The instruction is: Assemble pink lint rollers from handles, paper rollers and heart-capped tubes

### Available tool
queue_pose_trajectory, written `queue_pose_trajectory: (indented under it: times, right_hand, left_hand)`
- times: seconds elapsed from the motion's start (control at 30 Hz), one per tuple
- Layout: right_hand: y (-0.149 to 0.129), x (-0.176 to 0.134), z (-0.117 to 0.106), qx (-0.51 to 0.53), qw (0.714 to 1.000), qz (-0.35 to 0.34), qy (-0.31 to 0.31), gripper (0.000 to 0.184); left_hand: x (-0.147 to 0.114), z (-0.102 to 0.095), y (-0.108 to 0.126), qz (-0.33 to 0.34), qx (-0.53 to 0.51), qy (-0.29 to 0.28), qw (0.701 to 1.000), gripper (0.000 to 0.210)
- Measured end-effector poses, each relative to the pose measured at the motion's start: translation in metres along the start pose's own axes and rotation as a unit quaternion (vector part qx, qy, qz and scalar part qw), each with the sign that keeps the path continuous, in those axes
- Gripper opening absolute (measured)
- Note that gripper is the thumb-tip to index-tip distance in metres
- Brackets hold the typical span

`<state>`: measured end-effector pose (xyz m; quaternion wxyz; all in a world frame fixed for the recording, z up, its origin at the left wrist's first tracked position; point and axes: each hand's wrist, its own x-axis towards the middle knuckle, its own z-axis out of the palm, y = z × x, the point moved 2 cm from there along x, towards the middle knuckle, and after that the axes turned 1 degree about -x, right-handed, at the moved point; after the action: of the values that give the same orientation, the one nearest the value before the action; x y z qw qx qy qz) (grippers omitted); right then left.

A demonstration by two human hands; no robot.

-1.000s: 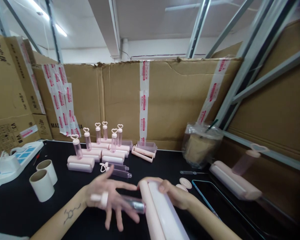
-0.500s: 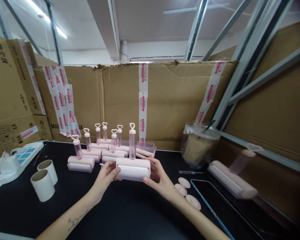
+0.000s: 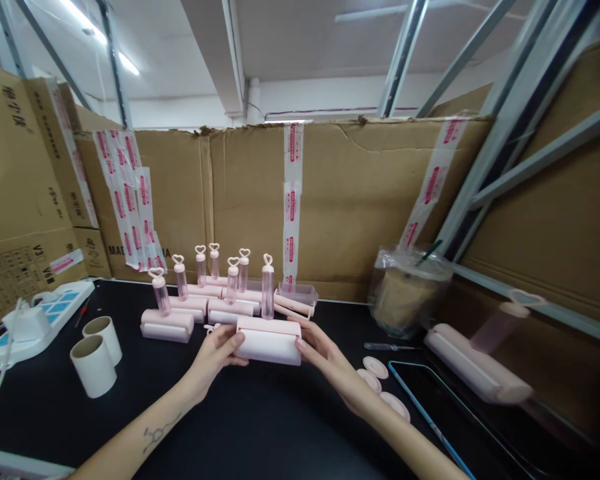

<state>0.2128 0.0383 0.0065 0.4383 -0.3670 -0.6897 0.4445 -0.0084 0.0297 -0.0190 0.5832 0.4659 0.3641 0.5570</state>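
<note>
A pink lint roller [image 3: 269,341] with a white roll, a clear pink handle and a heart-shaped loop is held upright between my hands, just above the black table. My left hand [image 3: 224,343] grips its left end, thumb on the front. On its right end, my right hand [image 3: 316,343] has the thumb at the front edge and the fingers behind, partly hidden. Behind it stand several similar lint rollers [image 3: 167,325] in rows, handles up. An open clear pink cover [image 3: 300,293] lies beside them at the back.
Two white paper rolls [image 3: 94,373] and a power strip [image 3: 40,320] are at left. On the right lie round pink caps [image 3: 394,405], a blue-edged phone-like frame [image 3: 430,413], a bagged drink cup [image 3: 405,297] and another lint roller [image 3: 475,363]. Cardboard [image 3: 240,200] walls the back.
The view has shifted slightly, so the surroundings sit a little further right. Both hands still hold the lint roller, which has tilted slightly, its handle top now lower in view.
</note>
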Motion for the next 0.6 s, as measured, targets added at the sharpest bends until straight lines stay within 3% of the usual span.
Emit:
queue_pose_trajectory:
  times: [0.23, 0.33, 0.4, 0.47, 0.53, 0.6]
  right_hand:
    - [0.003, 0.004, -0.006, -0.069, 0.996, -0.035, -0.040, 0.051]
    - [-0.003, 0.001, -0.008, -0.085, 0.994, -0.023, -0.060, 0.047]
    - [-0.007, 0.001, -0.005, -0.061, 0.996, -0.011, -0.057, 0.042]
    - [-0.012, 0.006, 0.005, -0.027, 0.998, -0.003, -0.051, 0.039]
    - [-0.016, 0.015, 0.023, 0.005, 0.997, -0.009, -0.071, 0.039]
    - [-0.019, 0.027, 0.048, 0.014, 0.993, -0.033, -0.114, 0.038]
  left_hand:
    - [-0.002, 0.001, 0.003, 0.001, 0.027, -0.024, 0.999, 0.051]
    - [-0.006, -0.002, 0.012, 0.034, 0.103, -0.012, 0.994, 0.050]
    - [-0.011, -0.008, 0.023, 0.099, 0.181, 0.037, 0.978, 0.050]
    - [-0.020, -0.016, 0.035, 0.245, 0.270, 0.125, 0.923, 0.046]
    - [-0.034, -0.017, 0.043, 0.432, 0.349, 0.192, 0.809, 0.038]
    - [-0.048, -0.010, 0.040, 0.557, 0.385, 0.169, 0.717, 0.032]
